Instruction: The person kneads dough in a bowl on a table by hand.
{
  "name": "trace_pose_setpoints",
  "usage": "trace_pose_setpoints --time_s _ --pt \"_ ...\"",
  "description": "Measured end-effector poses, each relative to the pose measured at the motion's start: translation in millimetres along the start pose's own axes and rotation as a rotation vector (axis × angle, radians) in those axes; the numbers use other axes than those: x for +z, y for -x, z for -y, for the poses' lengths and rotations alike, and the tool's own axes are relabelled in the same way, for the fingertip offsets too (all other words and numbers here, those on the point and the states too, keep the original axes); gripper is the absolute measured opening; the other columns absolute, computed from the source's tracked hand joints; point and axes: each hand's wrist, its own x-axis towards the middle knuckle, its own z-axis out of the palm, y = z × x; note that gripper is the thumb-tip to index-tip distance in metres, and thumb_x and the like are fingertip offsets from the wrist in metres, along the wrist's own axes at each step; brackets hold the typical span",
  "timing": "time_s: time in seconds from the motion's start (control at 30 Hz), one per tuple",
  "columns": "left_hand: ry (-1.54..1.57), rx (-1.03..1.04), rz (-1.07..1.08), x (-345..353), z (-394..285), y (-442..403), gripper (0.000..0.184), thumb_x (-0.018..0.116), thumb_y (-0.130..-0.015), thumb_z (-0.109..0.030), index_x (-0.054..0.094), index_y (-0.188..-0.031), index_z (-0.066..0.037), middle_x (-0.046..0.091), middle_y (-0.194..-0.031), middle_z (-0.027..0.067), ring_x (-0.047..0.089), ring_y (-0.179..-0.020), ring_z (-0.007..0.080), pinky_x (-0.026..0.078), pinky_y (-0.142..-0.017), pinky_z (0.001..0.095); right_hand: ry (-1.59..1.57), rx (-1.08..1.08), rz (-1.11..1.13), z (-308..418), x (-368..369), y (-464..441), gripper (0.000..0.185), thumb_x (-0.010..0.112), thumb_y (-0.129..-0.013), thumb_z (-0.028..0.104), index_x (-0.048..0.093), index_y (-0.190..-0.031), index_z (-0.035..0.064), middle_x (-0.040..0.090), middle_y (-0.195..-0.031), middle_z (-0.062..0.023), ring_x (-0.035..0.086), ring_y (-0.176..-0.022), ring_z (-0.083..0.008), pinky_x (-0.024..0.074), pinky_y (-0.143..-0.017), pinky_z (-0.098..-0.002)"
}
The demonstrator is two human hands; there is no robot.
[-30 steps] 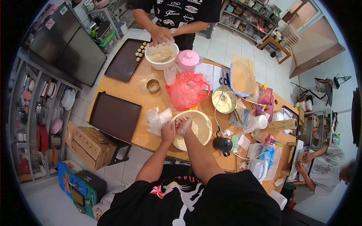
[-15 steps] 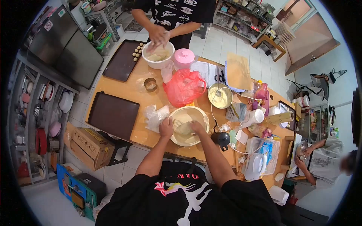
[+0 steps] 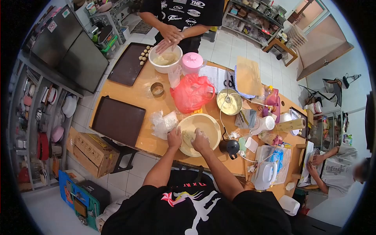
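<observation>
A large cream bowl (image 3: pixel 213 131) stands near the table's front edge with pale dough (image 3: pixel 188 137) inside. At its left rim is my left hand (image 3: pixel 174 138), its fingers closed over the edge. My right hand (image 3: pixel 200 141) is inside the bowl at the right side of the dough, its flour-dusted fingers curled against it. Left of the bowl lies a clear plastic bag (image 3: pixel 163 124) with white contents. A red plastic bag (image 3: pixel 192 94) sits just behind the bowl.
Across the table a person's hands (image 3: pixel 170 39) meet above a white bowl (image 3: pixel 166 69). Dark trays (image 3: pixel 118 120) lie left, one holding dough balls. Right are a metal bowl (image 3: pixel 229 102), a black appliance (image 3: pixel 230 148) and a plastic container (image 3: pixel 266 175). Another person (image 3: pixel 340 168) is at far right.
My hands, together over the bowl a second ago, have separated: left to the rim, right down to the dough. The other person's hands have come together above the white bowl.
</observation>
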Motion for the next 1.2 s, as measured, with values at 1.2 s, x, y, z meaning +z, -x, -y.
trace_pose_setpoints --time_s 1.2 --pt "-0.047 -0.017 0.044 -6.3 -5.5 -13.0 0.041 0.047 -0.098 -0.036 0.058 -0.081 0.0 0.062 -0.078 0.0266 0.058 -0.076 0.049 0.044 -0.069 0.0568 0.161 -0.012 -0.215 -9.4 47.4 -34.5 0.045 0.066 -0.08 0.039 0.061 -0.112 0.0082 0.057 -0.108 -0.0165 0.055 -0.105 -0.0376 0.046 -0.084 -0.0516"
